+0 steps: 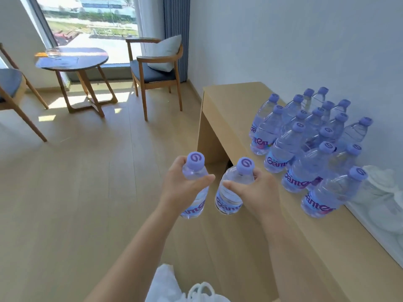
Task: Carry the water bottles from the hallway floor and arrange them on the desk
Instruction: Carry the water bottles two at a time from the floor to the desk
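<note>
My left hand (181,184) grips a clear water bottle (195,199) with a purple cap and a blue label, held upright in the air left of the desk. My right hand (255,192) grips a second such bottle (229,199) just beside it, near the desk's front edge. Both bottles hang above the floor. On the light wooden desk (229,99) several matching bottles (305,138) stand upright in tight rows against the white wall.
White cloth-like items (383,192) lie on the desk right of the bottles. A white bag (185,288) sits low by my body. Further off stand a round dark table (72,58), a wooden armchair with a cushion (157,68) and another chair (11,86) by the window.
</note>
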{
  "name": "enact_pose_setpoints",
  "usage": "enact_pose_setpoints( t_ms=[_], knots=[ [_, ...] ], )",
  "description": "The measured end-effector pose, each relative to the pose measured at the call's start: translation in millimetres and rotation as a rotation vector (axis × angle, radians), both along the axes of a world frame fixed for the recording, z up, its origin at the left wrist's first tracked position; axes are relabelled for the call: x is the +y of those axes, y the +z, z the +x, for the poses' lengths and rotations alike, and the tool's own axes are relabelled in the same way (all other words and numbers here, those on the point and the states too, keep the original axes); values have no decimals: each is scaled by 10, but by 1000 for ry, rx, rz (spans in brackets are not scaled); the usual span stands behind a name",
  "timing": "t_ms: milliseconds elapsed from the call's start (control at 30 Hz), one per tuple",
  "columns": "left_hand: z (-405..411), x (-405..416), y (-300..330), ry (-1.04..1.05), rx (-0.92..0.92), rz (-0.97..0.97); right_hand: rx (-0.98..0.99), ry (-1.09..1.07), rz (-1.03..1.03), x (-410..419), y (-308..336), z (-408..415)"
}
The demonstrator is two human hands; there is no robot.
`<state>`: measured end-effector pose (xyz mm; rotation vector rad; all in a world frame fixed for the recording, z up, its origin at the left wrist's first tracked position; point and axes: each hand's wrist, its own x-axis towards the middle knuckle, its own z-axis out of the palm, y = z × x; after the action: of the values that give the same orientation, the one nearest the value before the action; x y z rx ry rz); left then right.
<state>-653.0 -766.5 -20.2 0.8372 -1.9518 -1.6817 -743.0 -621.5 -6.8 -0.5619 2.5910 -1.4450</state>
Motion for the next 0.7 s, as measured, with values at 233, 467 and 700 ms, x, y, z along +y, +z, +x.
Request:
enact_pose_setpoints(
  t_ms=[233,467,700],
  knots=[
    [-966,-1102,113,-107,0,-23,-55,-198,-113,-969,72,-714],
    [-1903,-1580,-19,-261,-30,62,-59,-315,-71,-1470,-27,-1500],
    [-3205,-1985,12,-392,-44,19,-112,-384,-78,-1904,-48,-2711]
  ],
)
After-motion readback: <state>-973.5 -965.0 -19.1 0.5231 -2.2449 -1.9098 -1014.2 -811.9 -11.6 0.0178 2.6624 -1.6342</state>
